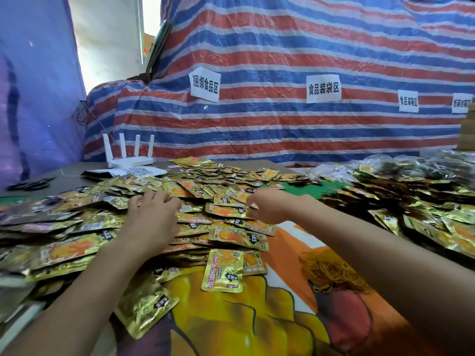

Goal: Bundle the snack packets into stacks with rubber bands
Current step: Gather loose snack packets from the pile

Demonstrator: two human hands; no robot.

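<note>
Forearms (90,291) stretched across the table (77,167) into the loose heap of shiny gold foil snack packets (231,235). Left hand (151,209) lay spread on it; right hand (264,206) curled at a packet edge, grip unclear. Slippery foil might slide apart before the tangled tan rubber bands (331,272) went on.

The right grip (264,206) buries its fingertips among the snack packets (231,237) (whether it pinches one, I cannot tell). The rightmost paper label (462,102) is cut by the edge, print unreadable.
</note>
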